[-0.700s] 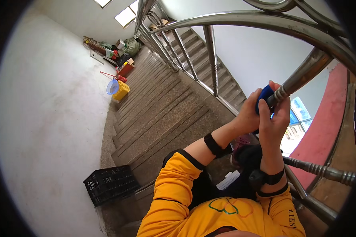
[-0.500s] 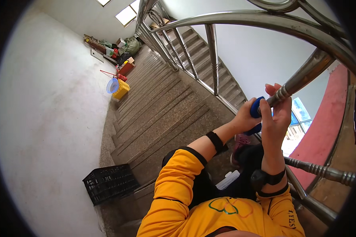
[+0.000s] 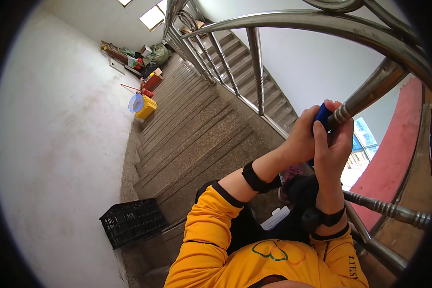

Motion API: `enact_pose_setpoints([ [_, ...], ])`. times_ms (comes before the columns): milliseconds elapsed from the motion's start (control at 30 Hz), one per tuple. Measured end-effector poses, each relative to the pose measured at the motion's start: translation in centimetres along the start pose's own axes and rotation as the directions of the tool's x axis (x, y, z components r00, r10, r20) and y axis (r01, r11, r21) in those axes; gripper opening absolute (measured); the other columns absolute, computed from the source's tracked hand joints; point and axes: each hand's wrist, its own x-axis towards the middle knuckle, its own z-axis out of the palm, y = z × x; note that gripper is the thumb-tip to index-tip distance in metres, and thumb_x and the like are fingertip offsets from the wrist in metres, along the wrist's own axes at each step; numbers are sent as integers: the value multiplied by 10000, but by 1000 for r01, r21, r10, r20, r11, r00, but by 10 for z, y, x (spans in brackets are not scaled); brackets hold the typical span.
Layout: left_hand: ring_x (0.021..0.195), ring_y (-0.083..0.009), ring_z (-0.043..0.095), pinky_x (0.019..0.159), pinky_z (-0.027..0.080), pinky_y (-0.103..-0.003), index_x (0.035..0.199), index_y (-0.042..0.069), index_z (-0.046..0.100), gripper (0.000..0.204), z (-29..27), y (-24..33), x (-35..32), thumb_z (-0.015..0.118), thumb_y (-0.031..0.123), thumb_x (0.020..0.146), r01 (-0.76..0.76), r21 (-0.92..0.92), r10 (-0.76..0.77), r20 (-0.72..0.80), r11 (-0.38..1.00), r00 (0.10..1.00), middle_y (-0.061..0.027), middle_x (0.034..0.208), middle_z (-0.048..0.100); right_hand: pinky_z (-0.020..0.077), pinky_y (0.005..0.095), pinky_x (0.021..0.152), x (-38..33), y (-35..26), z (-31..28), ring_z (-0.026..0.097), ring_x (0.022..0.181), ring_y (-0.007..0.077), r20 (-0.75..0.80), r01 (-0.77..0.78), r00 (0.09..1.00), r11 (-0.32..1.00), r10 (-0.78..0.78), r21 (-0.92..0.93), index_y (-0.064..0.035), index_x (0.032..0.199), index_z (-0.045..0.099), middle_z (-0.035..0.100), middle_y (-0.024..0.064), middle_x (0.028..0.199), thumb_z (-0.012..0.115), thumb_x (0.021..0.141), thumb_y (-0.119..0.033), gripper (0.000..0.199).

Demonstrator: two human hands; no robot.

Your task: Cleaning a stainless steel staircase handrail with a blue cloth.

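Observation:
A shiny steel baluster [image 3: 369, 91] slants down from the curved handrail [image 3: 293, 18] on my right. My left hand [image 3: 302, 137] is closed on a blue piece [image 3: 323, 115] and holds it against the baluster, beside the ringed collar. Whether the piece is cloth or sponge I cannot make out; my fingers hide most of it. My right hand [image 3: 333, 144] wraps round the same post from the other side, its thumb by the blue piece and its fingertips showing beyond it. Both wrists wear black straps.
Stone steps [image 3: 201, 139] run down at the left, with a black plastic crate [image 3: 132, 222] by the wall. A yellow basket [image 3: 147, 108] and a blue basin [image 3: 136, 102] stand further off. Bags and boxes [image 3: 153, 55] are piled at the far end. A white packet [image 3: 275, 218] lies near my legs.
My left hand has moved up and right along the baluster, carrying the blue piece closer to the ringed collar. My right hand has stayed almost in place.

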Motion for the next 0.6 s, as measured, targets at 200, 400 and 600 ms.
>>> enact_pose_setpoints([
  [200, 893, -107, 520, 772, 455, -270, 1162, 28, 480, 468, 7, -15, -6, 691, 93, 750, 7, -68, -10, -44, 998, 999, -37, 990, 548, 408, 304, 932, 0, -1, -1, 541, 1053, 183, 10, -1, 1000, 998, 2, -61, 7, 1211, 416, 548, 122, 1141, 587, 816, -36, 432],
  [400, 834, -283, 590, 740, 470, -368, 1001, 29, 503, 437, -1, -102, -25, 716, 78, 623, 246, 88, -240, -78, 965, 968, -135, 872, 580, 387, 303, 959, -1, 4, -3, 497, 1139, 203, 50, -55, 997, 998, 54, 7, 24, 1272, 384, 517, 166, 1203, 576, 825, -17, 488],
  [600, 832, -375, 580, 749, 471, -388, 955, 17, 523, 410, 5, -120, -30, 712, 75, 596, 283, 196, -244, -202, 939, 949, -179, 852, 592, 390, 300, 952, -1, 4, -4, 496, 1140, 198, 66, -74, 995, 997, 71, 38, 18, 1276, 381, 520, 165, 1201, 566, 825, 1, 488],
])
